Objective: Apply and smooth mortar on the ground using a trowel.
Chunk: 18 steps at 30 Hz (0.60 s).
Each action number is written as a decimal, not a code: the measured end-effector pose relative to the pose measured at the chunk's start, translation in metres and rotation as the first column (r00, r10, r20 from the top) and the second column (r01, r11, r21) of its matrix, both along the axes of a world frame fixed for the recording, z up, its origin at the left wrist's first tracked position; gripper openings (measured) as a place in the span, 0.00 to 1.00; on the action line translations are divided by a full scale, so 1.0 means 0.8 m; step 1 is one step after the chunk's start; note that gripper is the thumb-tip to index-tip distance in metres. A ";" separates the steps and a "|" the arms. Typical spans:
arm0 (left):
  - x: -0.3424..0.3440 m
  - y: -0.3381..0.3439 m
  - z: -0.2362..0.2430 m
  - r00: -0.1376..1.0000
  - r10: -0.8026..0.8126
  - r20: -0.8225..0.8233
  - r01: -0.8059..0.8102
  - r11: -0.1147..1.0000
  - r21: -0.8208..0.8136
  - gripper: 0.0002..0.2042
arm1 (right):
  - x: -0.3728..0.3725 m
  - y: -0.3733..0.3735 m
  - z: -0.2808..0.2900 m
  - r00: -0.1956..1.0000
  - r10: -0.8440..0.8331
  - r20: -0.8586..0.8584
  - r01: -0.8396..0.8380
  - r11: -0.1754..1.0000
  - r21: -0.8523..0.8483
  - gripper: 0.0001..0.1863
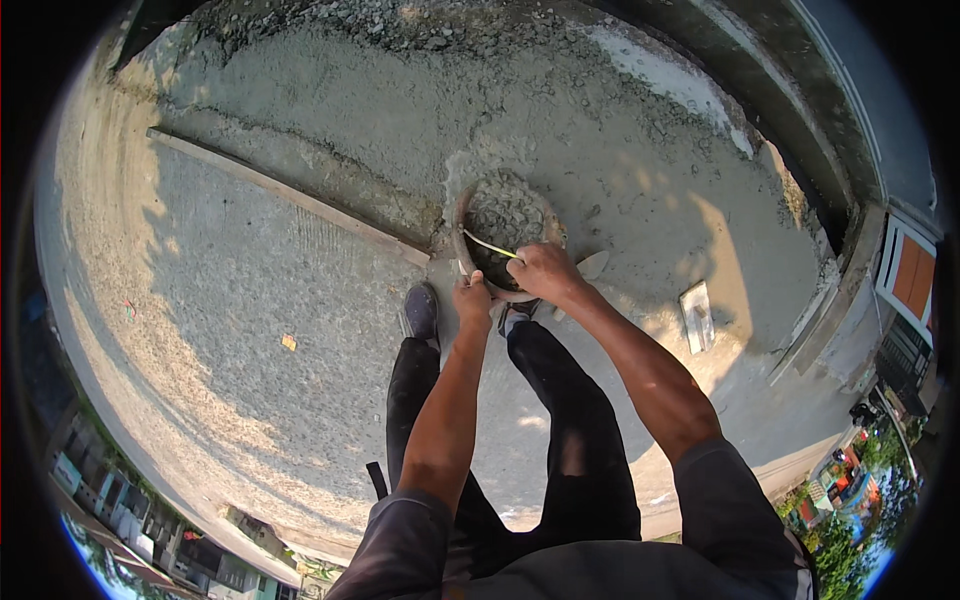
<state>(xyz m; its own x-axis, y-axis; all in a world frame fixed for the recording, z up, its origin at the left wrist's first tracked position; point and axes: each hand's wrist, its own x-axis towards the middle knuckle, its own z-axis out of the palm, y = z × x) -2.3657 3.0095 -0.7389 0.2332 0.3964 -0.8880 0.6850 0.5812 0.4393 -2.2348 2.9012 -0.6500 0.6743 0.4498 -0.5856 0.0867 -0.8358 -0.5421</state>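
Observation:
Just ahead of my feet stands a round rubber-like bucket (551,222) holding wet grey concrete mix (505,212). My left hand (473,299) is closed on its near rim, thumb uppermost. My right hand (546,271) is closed around one end of a thin white and yellow handle (487,243), which crosses the bucket's opening from the left rim. The underside of the bucket is hidden. Close to my right hand, a trowel blade (593,265) lies on the ground; the rest of it is partly covered by my arm.
A long straight board (290,195) lies to the left along the edge of the wet concrete (400,90). A flat rectangular float (697,316) rests at the right. Rubble (400,25) lines the far side. A low wall (830,120) bounds the right.

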 end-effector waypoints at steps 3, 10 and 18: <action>0.004 -0.005 0.003 1.000 -0.016 0.017 0.017 0.999 -0.045 0.09 | 0.007 -0.001 0.021 0.997 -0.009 -0.078 0.006 0.999 -0.043 0.17; 0.018 0.037 -0.001 1.000 -0.023 0.011 0.023 1.000 0.004 0.11 | 0.038 0.038 0.050 0.993 -0.028 -0.114 0.019 0.997 -0.073 0.18; 0.077 0.099 0.044 0.993 -0.014 0.116 0.026 0.995 -0.100 0.12 | 0.083 0.088 0.072 1.000 -0.004 0.002 0.004 1.000 -0.023 0.17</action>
<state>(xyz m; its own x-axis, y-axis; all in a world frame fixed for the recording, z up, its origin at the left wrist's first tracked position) -2.3038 3.0887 -0.7036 0.3433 0.3001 -0.8900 0.6449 0.6136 0.4556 -2.1684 2.9719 -0.5926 0.6772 0.4335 -0.5945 0.0845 -0.8485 -0.5225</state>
